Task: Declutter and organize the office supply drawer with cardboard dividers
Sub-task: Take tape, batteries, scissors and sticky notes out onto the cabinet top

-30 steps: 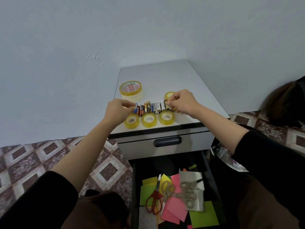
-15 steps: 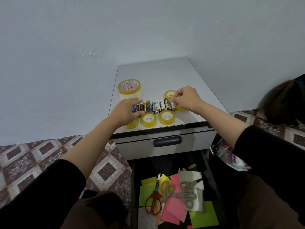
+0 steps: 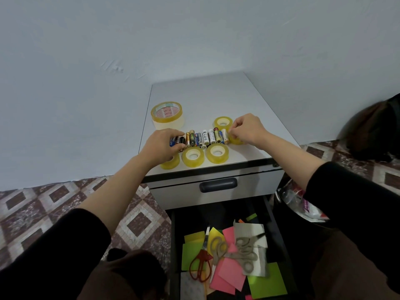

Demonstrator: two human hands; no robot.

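The open drawer at the near end holds loose coloured paper notes, red scissors and grey scissors. On the desk above, tape rolls flank a row of batteries. The left hand curls its fingers over the row's left end, while the right hand pinches the right end with bunched fingers.
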